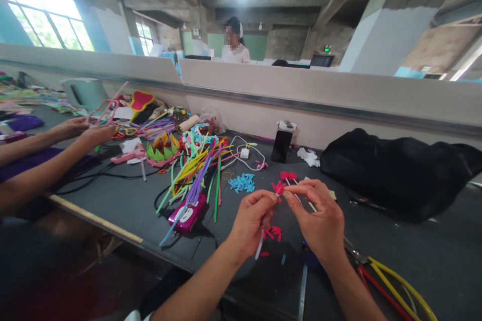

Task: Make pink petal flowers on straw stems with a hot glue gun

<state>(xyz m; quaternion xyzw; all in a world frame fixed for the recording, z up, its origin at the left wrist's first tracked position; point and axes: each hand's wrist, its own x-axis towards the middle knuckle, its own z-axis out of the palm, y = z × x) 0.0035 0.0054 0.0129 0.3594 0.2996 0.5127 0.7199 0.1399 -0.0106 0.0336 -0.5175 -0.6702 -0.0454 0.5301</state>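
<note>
While the left hand (253,220) pinches thumb and finger together on the pale stem (259,245) just under the red tuft (278,188), right of centre in the frame, the right hand (318,215) has its fingertips nearly closed at the tuft's right edge; can't tell if they're really gripping. Weak spot imo is that tiny hold: if it slackens, the prongs could twist or splay unevenly. Loose red bits (276,231) sit below the hands, so a dropped wrist could scatter them across the dark surface (226,218). Texture-wise, the tuft looks fuzzy with stubby prongs, and the blue pieces (241,183) near centre look similarly plush. Lower right, smooth curved handles on the hand tool (372,262) could snag the right forearm.
</note>
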